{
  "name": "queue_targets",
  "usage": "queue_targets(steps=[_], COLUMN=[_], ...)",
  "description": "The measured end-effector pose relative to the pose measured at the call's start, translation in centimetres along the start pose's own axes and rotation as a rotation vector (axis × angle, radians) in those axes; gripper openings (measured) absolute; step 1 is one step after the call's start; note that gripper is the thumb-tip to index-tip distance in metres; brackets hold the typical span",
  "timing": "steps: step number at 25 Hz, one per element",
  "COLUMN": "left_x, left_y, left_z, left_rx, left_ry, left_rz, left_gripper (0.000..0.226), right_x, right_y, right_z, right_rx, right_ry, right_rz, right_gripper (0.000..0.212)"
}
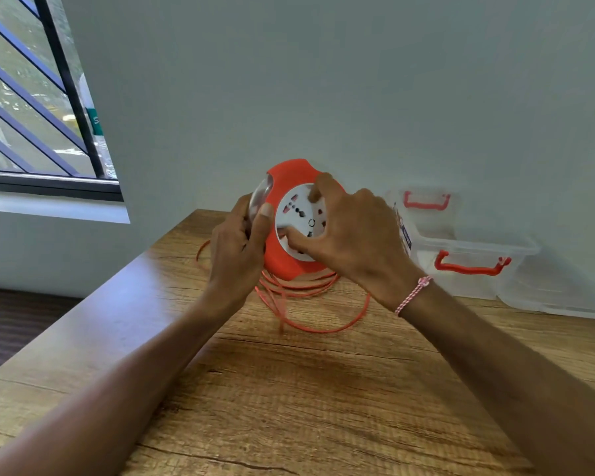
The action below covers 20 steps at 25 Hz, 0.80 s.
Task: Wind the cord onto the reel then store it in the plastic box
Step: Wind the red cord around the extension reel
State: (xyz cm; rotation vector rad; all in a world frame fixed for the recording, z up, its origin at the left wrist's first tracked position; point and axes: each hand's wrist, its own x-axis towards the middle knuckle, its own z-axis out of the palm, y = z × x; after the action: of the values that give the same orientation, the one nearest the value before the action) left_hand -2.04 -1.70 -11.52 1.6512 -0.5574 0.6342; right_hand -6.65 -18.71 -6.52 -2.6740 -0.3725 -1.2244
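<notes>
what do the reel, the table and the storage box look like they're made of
Reel: smooth orange plastic with a white socket face, matte sheen.
Table: wood or wood-look laminate; grain lines and knots show.
Storage box: clear, glossy plastic, see-through walls, with orange handles.

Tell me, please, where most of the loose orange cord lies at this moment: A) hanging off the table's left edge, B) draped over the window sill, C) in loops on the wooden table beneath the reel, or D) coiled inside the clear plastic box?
C: the orange cord lies in loose loops on the wooden table, under the orange reel held up by the left hand and right hand.
</notes>
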Motion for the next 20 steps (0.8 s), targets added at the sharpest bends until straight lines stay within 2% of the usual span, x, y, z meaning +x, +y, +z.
queue_targets(steps=[2,3,7,10,12,15,20], left_x=[0.0,0.0,0.6,0.9,1.0,1.2,1.0], left_y=[0.1,0.1,-0.1,-0.4,-0.5,-0.8,-0.9], left_z=[0.1,0.1,-0.2,-0.5,-0.7,-0.7,-0.4], left_rx=[0.004,-0.012,-0.025,-0.045,-0.057,-0.052,-0.116], left_ry=[-0.013,-0.018,0.019,0.019,0.002,-0.035,-0.109], left_rz=[-0.007,-0.024,-0.076,-0.079,-0.087,-0.091,-0.12], left_gripper=[0.046,0.045,0.043,0.022,0.022,0.034,0.025], right_x=[-0.2,0.0,1.4,1.8,1.8,2.1,2.2], right_y=[-0.4,-0.3,1.7,2.3,2.0,2.2,2.7], right_z=[0.4,0.3,-1.4,-2.3,-2.6,-3.3,-3.4], right_rx=[0.139,0.142,-0.114,-0.339,-0.421,-0.408,-0.397], right_ry=[-0.006,-0.023,-0.083,-0.23,-0.272,-0.281,-0.262], right_rz=[0.145,0.134,-0.255,-0.491,-0.545,-0.575,-0.607], right_gripper=[0.067,0.068,0.06,0.059,0.059,0.058,0.061])
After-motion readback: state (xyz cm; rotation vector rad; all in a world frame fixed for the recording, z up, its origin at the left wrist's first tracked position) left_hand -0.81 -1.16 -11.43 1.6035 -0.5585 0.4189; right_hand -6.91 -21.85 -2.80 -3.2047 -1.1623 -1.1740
